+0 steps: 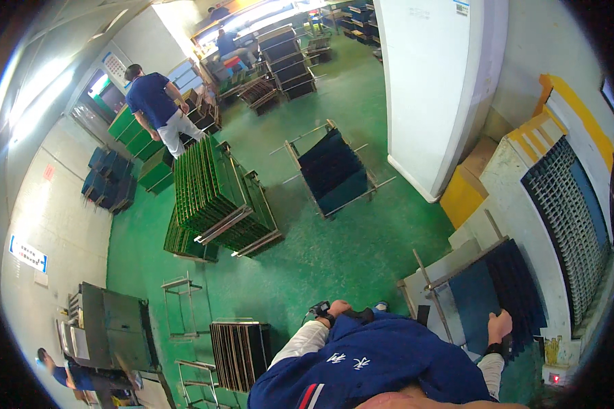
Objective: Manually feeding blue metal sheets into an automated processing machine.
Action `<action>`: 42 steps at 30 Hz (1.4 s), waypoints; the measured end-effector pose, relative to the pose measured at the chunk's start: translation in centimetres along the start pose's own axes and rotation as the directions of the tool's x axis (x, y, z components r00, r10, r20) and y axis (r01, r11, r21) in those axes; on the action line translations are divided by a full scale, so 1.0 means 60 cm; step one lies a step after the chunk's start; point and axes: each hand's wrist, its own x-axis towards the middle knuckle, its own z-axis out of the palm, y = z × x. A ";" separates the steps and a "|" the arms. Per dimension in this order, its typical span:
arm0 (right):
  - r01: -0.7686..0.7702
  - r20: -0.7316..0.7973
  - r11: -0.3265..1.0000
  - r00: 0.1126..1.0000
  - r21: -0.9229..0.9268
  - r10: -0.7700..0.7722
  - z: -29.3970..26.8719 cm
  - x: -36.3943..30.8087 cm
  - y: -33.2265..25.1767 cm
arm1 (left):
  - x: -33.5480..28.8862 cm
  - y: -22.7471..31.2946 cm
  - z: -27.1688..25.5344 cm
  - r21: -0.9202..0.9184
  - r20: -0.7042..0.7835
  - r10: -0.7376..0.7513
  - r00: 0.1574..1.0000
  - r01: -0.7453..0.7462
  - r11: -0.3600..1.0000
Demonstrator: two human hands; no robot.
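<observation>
At the right, a metal rack (438,310) holds a row of dark blue panels (518,290), with a lighter blue flat panel (474,300) at the near side. My right hand (499,326) is closed at the edge of that blue panel, its fingers curled around the edge. A dark band circles the right wrist. My left hand (339,308) is in front of my body, apart from the rack, with a black device (317,311) strapped to the wrist. Its fingers are partly hidden, so I cannot tell what they hold.
A rack of dark panels (331,170) stands ahead on the green floor (320,266). Left of it are stacked green panel racks (211,194) and a walking person (160,105). A white pillar (436,95) and a slanted machine with a grid bed (569,232) flank the right.
</observation>
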 end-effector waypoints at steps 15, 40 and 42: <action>-0.011 0.013 1.000 1.000 0.017 0.010 -0.020 -0.004 -0.020 | -0.036 0.041 -0.023 -0.042 -0.026 -0.175 0.984 0.174 0.984; 0.013 0.062 0.999 0.998 0.045 -0.016 -0.005 0.009 0.005 | -0.035 0.012 0.020 0.187 0.082 0.242 0.967 -0.254 0.949; 0.079 -0.051 0.997 0.996 0.024 -0.078 0.010 0.008 0.012 | -0.023 0.004 0.033 0.146 0.069 0.227 0.971 -0.235 0.961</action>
